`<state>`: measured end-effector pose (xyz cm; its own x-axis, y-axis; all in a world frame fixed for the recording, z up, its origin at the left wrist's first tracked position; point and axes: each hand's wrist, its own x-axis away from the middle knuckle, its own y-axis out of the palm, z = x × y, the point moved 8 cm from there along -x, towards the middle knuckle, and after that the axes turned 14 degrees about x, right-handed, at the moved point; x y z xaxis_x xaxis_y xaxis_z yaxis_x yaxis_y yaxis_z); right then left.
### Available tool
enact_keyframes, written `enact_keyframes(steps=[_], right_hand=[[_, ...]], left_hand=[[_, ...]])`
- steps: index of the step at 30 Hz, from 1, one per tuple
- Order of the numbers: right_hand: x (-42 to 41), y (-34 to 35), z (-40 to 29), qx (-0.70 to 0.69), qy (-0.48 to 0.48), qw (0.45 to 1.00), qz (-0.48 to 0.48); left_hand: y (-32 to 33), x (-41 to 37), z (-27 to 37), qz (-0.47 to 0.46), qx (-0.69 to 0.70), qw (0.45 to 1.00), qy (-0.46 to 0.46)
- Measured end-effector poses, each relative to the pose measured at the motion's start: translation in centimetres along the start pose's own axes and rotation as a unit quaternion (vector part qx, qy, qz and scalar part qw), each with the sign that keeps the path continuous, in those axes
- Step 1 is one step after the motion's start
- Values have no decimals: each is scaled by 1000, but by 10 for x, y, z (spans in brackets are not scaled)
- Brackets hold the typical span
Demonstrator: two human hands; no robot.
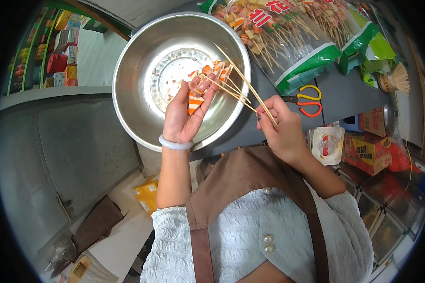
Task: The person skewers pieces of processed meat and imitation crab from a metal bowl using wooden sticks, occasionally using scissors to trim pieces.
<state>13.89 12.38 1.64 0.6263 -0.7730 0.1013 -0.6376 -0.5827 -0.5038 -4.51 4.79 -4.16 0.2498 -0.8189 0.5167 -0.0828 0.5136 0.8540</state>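
Note:
Above a large stainless steel basin (127,106), my left hand (189,111) holds several pieces of food (195,100), some striped orange and white, some pink and sausage-like, with thin skewers running through some of them. My right hand (281,129) grips bamboo skewers (251,86) between thumb and fingers, at the basin's right rim. One of them reaches down-left to the food in my left hand; longer ones point up and left over the basin. Small crumbs and a little liquid lie on the basin's bottom. How many skewers each hand holds cannot be told.
Clear plastic bags (287,39) of skewered food lie on the dark grey table (354,92) at the upper right. Scissors (306,100) with yellow and red handles lie right of my right hand. Farther right stands a bundle of bamboo sticks (395,78). Cardboard boxes (366,152) are below the table's right end.

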Motion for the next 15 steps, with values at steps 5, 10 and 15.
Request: enact_keyframes(steps=[5, 10, 15], right_hand=[[5, 3, 1, 6, -2, 1000, -15], [5, 2, 7, -8, 0, 1000, -10], [2, -1, 13, -28, 7, 999, -13]], left_hand=[[-20, 11, 20, 74, -82, 992, 55], [-29, 33, 61, 96, -131, 984, 77], [-37, 40, 118, 192, -298, 920, 169]])
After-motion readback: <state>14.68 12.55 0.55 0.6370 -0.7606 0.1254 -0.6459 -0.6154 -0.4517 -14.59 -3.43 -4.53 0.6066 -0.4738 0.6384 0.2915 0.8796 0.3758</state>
